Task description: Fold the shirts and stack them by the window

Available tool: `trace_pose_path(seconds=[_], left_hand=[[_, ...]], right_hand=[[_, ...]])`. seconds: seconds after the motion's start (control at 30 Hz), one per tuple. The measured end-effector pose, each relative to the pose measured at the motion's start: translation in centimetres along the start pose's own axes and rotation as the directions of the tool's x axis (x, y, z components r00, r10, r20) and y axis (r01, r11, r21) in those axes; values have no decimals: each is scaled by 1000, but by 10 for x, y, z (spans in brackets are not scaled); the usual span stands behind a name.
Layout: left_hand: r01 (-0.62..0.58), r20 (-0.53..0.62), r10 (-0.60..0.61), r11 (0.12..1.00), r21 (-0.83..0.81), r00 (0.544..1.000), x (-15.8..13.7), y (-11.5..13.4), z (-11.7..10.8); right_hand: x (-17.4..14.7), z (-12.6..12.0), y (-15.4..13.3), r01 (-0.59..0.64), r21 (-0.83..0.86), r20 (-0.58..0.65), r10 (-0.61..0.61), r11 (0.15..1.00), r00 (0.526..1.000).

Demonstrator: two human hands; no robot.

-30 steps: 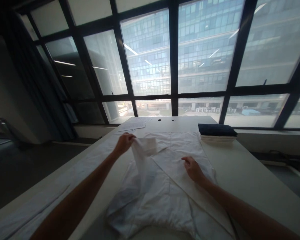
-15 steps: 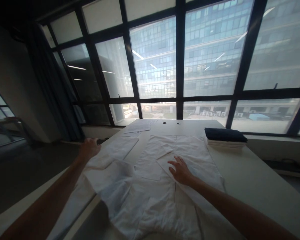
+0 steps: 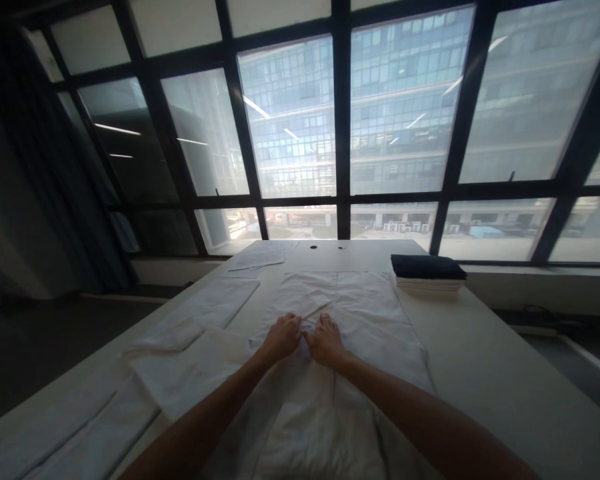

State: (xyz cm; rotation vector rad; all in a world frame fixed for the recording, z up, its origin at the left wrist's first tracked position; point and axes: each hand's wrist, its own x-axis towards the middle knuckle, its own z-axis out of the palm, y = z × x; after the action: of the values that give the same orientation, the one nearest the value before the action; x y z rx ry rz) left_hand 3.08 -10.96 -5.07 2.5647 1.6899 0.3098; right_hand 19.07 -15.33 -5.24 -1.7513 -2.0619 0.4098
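- Left hand: on the cloth, fingers bent and narrow; whether they pinch the fabric I cannot tell.
- Right hand: just beside the left, also on the cloth, thumb toward the other hand, fingers bent; a pinch cannot be told here either.
- Cloth: white, creased, spread flat along the middle of the bench, under both hands and forearms. A seam runs down it near the middle, and a short slanting edge shows just beyond the fingertips. Its near end is dim.
- White pieces: left of the cloth, lying flat along the left side of the bench, some overlapping.
- Papers: beyond those pieces, toward the far left corner.
- Stack: folded, white, near the far right corner, with a dark bundle on top.
- Bench: white, with a dark round hole near its far edge.
- Windows: dark-framed, behind the bench, with a building outside.
- Curtain: dark, at far left.
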Motion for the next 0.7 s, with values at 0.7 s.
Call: trace_pose_path(seconds=[0.7], left_hand=[[-78, -166, -134, 501, -862, 977, 8, 12, 14]], right_hand=[[-22, -47, 42, -11, 475, -325, 187, 880, 927]])
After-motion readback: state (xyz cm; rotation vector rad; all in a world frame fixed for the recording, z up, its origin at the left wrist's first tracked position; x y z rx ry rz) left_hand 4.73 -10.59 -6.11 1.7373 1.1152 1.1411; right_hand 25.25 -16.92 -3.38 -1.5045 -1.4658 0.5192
